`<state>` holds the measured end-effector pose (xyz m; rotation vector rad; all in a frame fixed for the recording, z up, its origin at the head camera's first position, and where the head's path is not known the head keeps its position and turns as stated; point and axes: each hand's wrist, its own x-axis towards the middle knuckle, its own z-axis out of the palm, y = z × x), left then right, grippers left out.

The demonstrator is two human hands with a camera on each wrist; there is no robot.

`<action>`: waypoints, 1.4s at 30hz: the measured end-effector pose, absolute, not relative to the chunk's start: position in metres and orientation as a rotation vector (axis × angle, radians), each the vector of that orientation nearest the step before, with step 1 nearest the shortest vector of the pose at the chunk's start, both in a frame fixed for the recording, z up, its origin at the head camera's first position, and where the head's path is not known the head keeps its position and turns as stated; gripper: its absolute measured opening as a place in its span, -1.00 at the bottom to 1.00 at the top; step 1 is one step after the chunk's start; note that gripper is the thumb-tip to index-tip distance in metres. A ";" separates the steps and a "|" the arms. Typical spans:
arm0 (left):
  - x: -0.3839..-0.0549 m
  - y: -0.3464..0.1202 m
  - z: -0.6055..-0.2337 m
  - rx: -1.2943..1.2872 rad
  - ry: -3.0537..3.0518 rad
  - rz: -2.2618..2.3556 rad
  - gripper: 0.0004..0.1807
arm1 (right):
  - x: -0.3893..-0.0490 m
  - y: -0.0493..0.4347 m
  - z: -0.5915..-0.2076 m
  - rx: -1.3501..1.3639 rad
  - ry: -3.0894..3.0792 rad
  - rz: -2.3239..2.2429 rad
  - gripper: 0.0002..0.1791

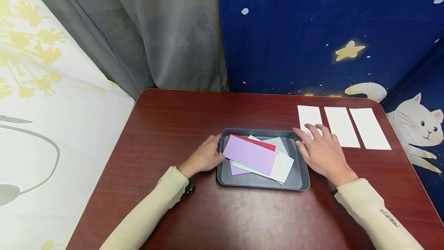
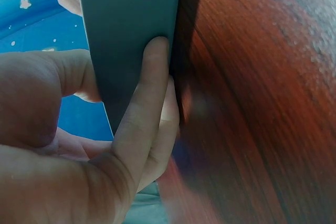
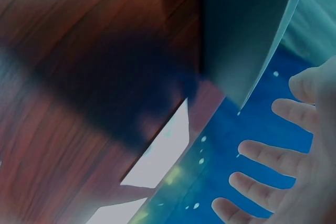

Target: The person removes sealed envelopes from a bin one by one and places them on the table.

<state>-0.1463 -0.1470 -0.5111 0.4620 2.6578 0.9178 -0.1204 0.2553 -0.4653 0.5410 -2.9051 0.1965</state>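
Note:
A shallow dark grey tray (image 1: 254, 183) lies on the table with several coloured paper cards piled inside. On top is a lilac card (image 1: 249, 154), over a red card (image 1: 268, 144) and pale green ones (image 1: 285, 165). My left hand (image 1: 205, 155) grips the tray's left side; in the left wrist view its thumb is at the rim and its fingers lie along the outer wall (image 2: 123, 19). Just off the tray's right rim hovers my right hand (image 1: 324, 155), fingers spread and holding nothing, overlapping a white card in the head view.
Three white cards stand in a row at the table's back right: a left one (image 1: 308, 114), a middle one (image 1: 341, 125) and a right one (image 1: 370, 128). Beyond the reddish-brown table (image 1: 173, 126) hang a grey curtain (image 1: 184, 30) and a blue starry cloth (image 1: 288, 41).

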 end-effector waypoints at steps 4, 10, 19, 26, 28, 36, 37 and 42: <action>-0.148 -0.148 -0.518 0.432 2.660 0.918 -0.08 | -0.119 0.244 -0.464 0.602 -2.872 0.193 -0.48; -0.150 -0.149 -0.523 0.440 2.676 0.916 -0.07 | -0.116 0.228 -0.460 0.661 -2.875 0.197 -0.49; -0.149 -0.149 -0.521 0.463 2.685 0.915 -0.09 | -0.114 0.203 -0.457 0.775 -2.883 0.176 -0.49; -0.149 -0.149 -0.519 0.461 2.682 0.903 -0.09 | -0.115 0.182 -0.459 0.901 -2.855 0.168 -0.53; -0.146 -0.147 -0.508 0.449 2.665 0.914 -0.10 | -0.115 0.176 -0.459 0.939 -2.850 0.164 -0.54; -0.145 -0.148 -0.506 0.487 2.676 0.910 -0.13 | -0.114 0.163 -0.462 1.245 -2.816 0.251 -0.44; -0.147 -0.149 -0.511 0.495 2.683 0.907 -0.12 | -0.114 0.162 -0.463 1.284 -2.812 0.271 -0.42; -0.151 -0.150 -0.520 0.484 2.680 0.911 -0.11 | -0.112 0.159 -0.465 1.341 -2.879 0.289 -0.34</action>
